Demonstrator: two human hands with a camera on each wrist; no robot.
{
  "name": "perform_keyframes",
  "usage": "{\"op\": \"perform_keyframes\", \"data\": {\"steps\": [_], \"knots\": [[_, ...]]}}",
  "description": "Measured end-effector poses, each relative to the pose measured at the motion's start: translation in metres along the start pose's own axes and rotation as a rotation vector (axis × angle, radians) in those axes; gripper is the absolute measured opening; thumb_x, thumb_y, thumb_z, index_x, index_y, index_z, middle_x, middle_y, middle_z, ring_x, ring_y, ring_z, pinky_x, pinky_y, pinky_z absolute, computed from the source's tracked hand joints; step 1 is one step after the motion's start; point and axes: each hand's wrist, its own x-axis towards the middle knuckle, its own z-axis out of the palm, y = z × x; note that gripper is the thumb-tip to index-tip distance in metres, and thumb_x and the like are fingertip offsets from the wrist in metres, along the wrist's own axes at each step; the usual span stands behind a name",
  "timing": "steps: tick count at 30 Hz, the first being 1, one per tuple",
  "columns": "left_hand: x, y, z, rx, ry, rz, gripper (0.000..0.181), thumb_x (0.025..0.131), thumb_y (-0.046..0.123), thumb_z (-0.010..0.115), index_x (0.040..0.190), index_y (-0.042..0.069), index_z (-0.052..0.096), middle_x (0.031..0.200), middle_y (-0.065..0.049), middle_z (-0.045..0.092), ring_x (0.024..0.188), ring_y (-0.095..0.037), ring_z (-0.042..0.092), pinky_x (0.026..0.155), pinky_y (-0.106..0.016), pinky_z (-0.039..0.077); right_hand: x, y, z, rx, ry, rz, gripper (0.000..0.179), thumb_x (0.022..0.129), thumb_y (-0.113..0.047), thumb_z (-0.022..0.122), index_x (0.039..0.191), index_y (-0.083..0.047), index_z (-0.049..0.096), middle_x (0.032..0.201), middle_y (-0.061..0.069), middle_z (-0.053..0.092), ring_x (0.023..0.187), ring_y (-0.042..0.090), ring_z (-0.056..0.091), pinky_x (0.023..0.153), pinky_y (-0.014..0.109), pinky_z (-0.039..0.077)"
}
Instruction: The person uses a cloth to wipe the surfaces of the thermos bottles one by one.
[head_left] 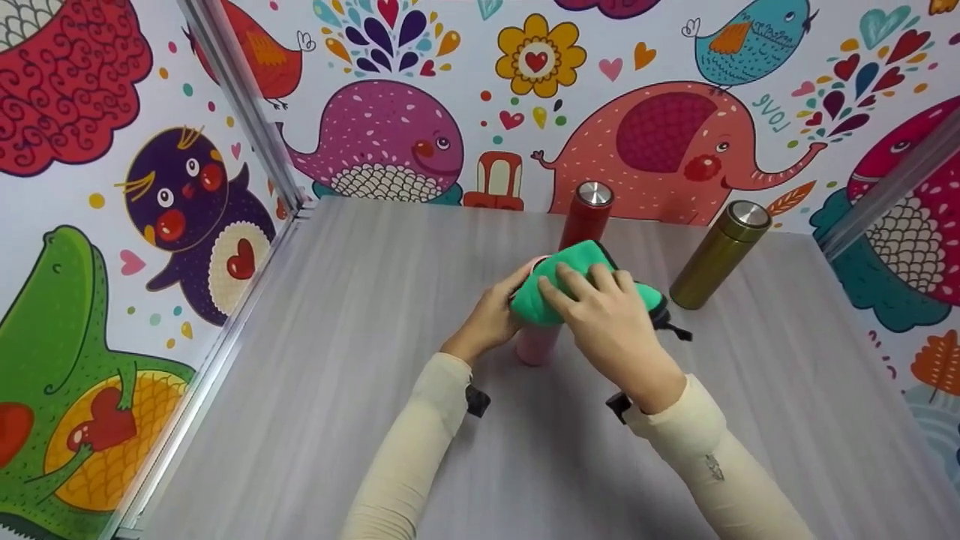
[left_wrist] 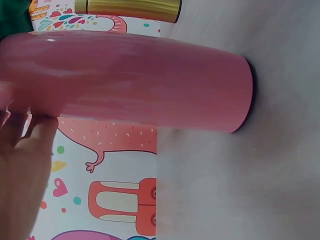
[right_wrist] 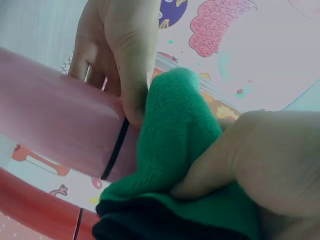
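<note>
A pink thermos bottle stands on the table, its base showing in the left wrist view. My left hand grips it near the top, fingers and thumb around its upper part by the dark ring below the lid. Over the lid lies a green cloth with dark edging, which hides most of the bottle's top. My right hand holds this cloth against the lid, thumb on one side and fingers spread across the other.
Behind the cloth stands a red thermos bottle. An olive-gold thermos bottle is farther right. The grey table is bounded by walls with cartoon animals, with a metal rail along the left edge.
</note>
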Motion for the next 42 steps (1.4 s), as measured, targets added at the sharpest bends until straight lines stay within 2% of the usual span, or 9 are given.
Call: {"op": "perform_keyframes", "data": {"steps": [3,9,16,25,28,31,34,36,42], "knots": [[0.0,0.0,0.002,0.042,0.01,0.006,0.051,0.098,0.005,0.063,0.146,0.005,0.049,0.137,-0.011,0.059,0.124,-0.021,0.056,0.106,-0.034,0.043,0.01,0.002,0.001,0.017,-0.029,-0.032,0.057,0.082,-0.013,0.083,0.135,-0.019,0.066,0.133,0.013,0.062,0.106,0.04,0.056,0.074,0.049,0.052],[-0.002,0.006,0.003,-0.068,-0.014,-0.147,0.043,0.099,0.026,0.064,0.138,0.011,0.056,0.134,-0.003,0.058,0.128,-0.017,0.052,0.107,-0.036,0.042,0.02,0.019,-0.003,0.098,-0.142,0.012,0.062,0.079,-0.008,0.083,0.138,-0.017,0.063,0.132,0.016,0.062,0.107,0.04,0.056,0.078,0.049,0.053],[-0.006,0.005,0.004,-0.151,-0.033,-0.088,0.066,0.097,0.04,0.067,0.154,0.021,0.041,0.15,0.003,0.046,0.139,-0.016,0.04,0.111,-0.039,0.037,0.013,0.034,-0.002,0.215,-0.22,0.126,0.073,0.073,-0.004,0.086,0.14,-0.016,0.061,0.13,0.017,0.063,0.106,0.038,0.056,0.083,0.049,0.053],[-0.004,0.019,-0.001,-0.018,-0.058,-0.143,0.079,0.094,0.046,0.066,0.159,0.018,0.03,0.15,-0.005,0.047,0.131,-0.025,0.051,0.103,-0.036,0.047,-0.035,0.045,-0.01,0.354,-0.103,0.137,0.064,0.077,0.001,0.081,0.136,-0.019,0.065,0.129,0.011,0.064,0.104,0.034,0.057,0.083,0.048,0.052],[-0.005,0.024,-0.001,0.006,-0.033,-0.135,0.081,0.093,0.047,0.066,0.158,0.017,0.029,0.15,-0.006,0.046,0.132,-0.025,0.05,0.102,-0.04,0.047,-0.051,0.049,-0.002,0.502,-0.003,0.144,0.062,0.083,0.007,0.07,0.138,-0.02,0.063,0.134,0.009,0.062,0.108,0.03,0.056,0.087,0.047,0.052],[-0.011,0.025,-0.001,-0.01,0.043,-0.103,0.078,0.094,0.045,0.066,0.156,0.015,0.03,0.15,-0.005,0.046,0.134,-0.023,0.048,0.104,-0.042,0.045,-0.066,0.054,0.009,0.679,0.116,0.165,0.064,0.084,0.015,0.06,0.139,-0.017,0.063,0.137,0.005,0.06,0.114,0.026,0.056,0.091,0.046,0.051],[-0.017,0.028,-0.003,-0.093,0.195,-0.058,0.077,0.095,0.042,0.067,0.154,0.01,0.031,0.146,-0.009,0.048,0.13,-0.024,0.051,0.103,-0.044,0.046,-0.078,0.058,0.015,0.802,0.231,0.202,0.065,0.082,0.021,0.056,0.137,-0.012,0.063,0.137,0.004,0.06,0.12,0.024,0.055,0.098,0.04,0.048],[-0.02,0.031,-0.005,-0.22,0.311,-0.036,0.079,0.094,0.043,0.068,0.153,0.006,0.032,0.143,-0.014,0.048,0.124,-0.028,0.056,0.099,-0.045,0.05,-0.084,0.061,0.017,0.862,0.296,0.234,0.064,0.081,0.024,0.056,0.136,-0.007,0.063,0.136,0.006,0.061,0.123,0.024,0.054,0.103,0.034,0.044],[-0.028,0.044,-0.005,-0.814,0.548,-0.01,0.086,0.086,0.051,0.072,0.144,-0.003,0.036,0.127,-0.022,0.048,0.107,-0.035,0.061,0.087,-0.054,0.054,-0.096,0.065,0.018,0.959,0.443,0.303,0.058,0.078,0.031,0.053,0.13,0.007,0.062,0.131,0.021,0.061,0.124,0.019,0.054,0.106,0.027,0.039]]}}
